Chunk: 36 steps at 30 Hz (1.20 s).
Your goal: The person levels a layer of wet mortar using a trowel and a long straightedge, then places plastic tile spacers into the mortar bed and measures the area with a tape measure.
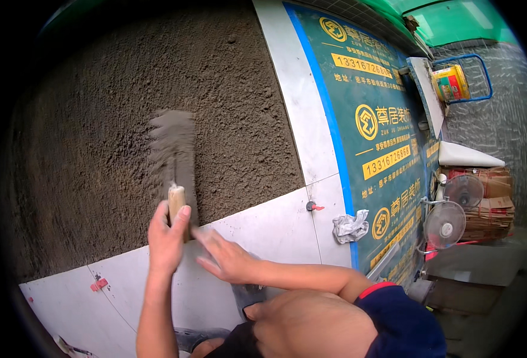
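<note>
My left hand (pixel 167 238) is closed round the pale wooden handle of a notched trowel (pixel 184 143). The trowel's long grey blade points away from me, over rough brown-grey mortar (pixel 239 89), and its toothed left edge is blurred. My right hand (pixel 228 258) is beside the near end of the blade, its fingers stretched out and thumb apart, slightly smeared by motion. Whether its fingertips touch the trowel I cannot tell. White tiles (pixel 257 230) border the mortar on the near and right sides.
Red tile clips (pixel 99 284) sit at the joints. Crumpled white plastic (pixel 351 226) lies by a green printed floor cover (pixel 359 119) with blue tape. Farther right are a yellow bucket (pixel 451 82), a fan (pixel 445 225) and stacked cardboard (pixel 495 203). My bent knee (pixel 311 319) is close below.
</note>
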Each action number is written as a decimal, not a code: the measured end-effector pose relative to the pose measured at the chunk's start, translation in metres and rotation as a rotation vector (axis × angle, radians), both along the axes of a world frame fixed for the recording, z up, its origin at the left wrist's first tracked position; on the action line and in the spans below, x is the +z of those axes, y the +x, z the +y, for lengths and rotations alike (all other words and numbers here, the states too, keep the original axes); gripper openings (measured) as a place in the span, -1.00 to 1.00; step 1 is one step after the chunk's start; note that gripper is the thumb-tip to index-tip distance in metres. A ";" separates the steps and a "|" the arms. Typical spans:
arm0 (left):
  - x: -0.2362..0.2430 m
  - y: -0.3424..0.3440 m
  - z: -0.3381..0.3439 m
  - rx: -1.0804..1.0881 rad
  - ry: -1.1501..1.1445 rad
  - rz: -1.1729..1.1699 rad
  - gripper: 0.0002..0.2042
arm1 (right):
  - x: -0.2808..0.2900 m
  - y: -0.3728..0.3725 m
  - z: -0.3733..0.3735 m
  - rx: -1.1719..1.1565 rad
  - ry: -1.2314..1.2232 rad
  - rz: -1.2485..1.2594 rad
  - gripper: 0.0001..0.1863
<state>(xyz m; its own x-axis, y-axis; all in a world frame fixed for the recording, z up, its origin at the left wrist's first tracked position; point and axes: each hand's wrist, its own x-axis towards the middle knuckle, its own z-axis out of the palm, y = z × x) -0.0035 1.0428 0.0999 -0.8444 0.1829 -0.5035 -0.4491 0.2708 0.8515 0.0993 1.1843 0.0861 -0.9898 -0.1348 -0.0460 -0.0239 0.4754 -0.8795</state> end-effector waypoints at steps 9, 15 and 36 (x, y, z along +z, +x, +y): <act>0.003 -0.015 0.043 -0.473 -0.179 0.094 -0.57 | -0.049 0.090 0.016 0.234 0.022 -0.045 -0.84; -0.003 -0.013 0.101 -0.789 -0.394 0.229 -0.58 | -0.054 0.087 0.006 0.142 0.184 -0.020 -0.80; -0.013 -0.017 0.162 -0.959 -0.520 0.360 -0.76 | -0.061 0.090 0.009 0.064 0.101 -0.024 -0.86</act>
<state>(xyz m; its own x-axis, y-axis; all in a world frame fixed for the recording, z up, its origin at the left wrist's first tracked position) -0.0205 1.2052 0.0869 -0.5804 0.6693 -0.4639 0.3788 0.7262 0.5738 0.1898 1.1931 0.0249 -0.9777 -0.1912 -0.0864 -0.0364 0.5599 -0.8278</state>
